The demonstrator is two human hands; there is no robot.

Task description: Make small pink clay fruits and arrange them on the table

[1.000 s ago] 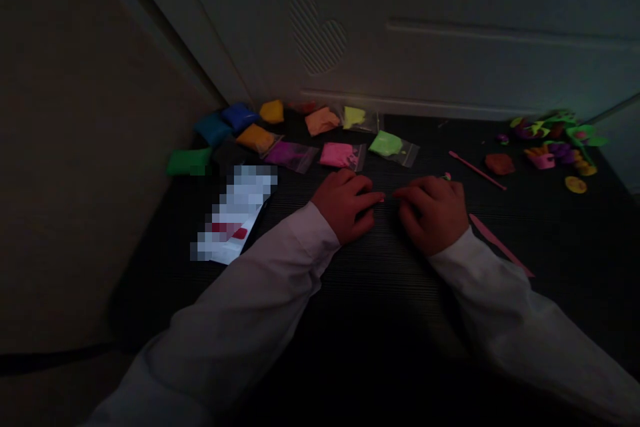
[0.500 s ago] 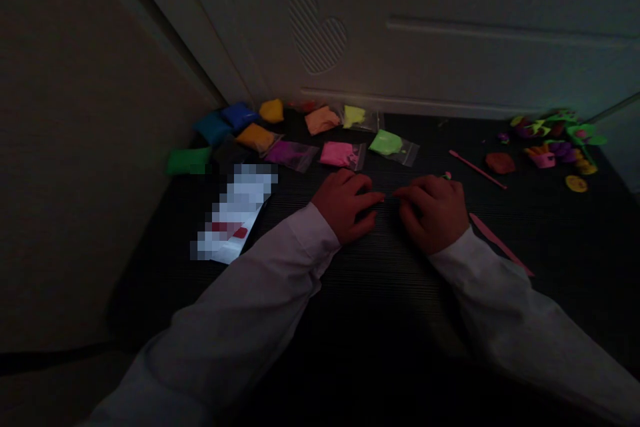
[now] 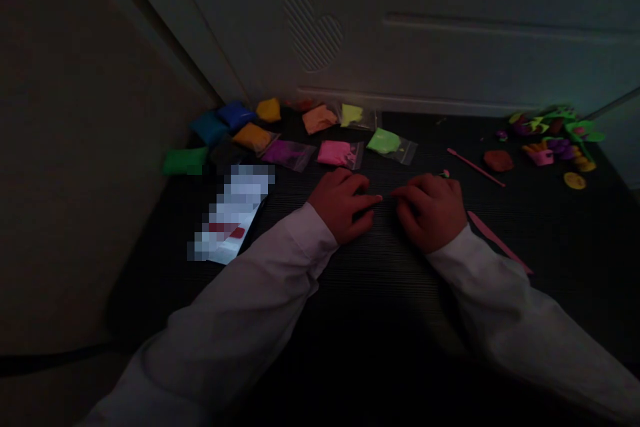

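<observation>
My left hand (image 3: 344,205) rests on the dark table, palm down, its index finger and thumb apart, with nothing visible in it. Facing it across a small gap is my right hand (image 3: 431,212), also palm down; its index finger points left and its thumb sits apart below. Just behind the right knuckles lies a tiny pink and green piece (image 3: 445,174), partly hidden. A pink flat modelling knife (image 3: 500,242) lies right of that hand. Beyond the left hand is a bag of pink clay (image 3: 336,153), with a bag of light green clay (image 3: 386,141) beside it.
A lit phone (image 3: 235,213) lies left of my forearm. Several more clay bags, one of them green (image 3: 185,161), line the back left. At the right are a thin pink tool (image 3: 475,167), a reddish-brown lump (image 3: 498,160), small clay figures (image 3: 560,147) and a yellow disc (image 3: 575,181).
Both hands stay in nearly the same place, with little finger movement. The whole view has shifted slightly, and the light has dimmed a little.
</observation>
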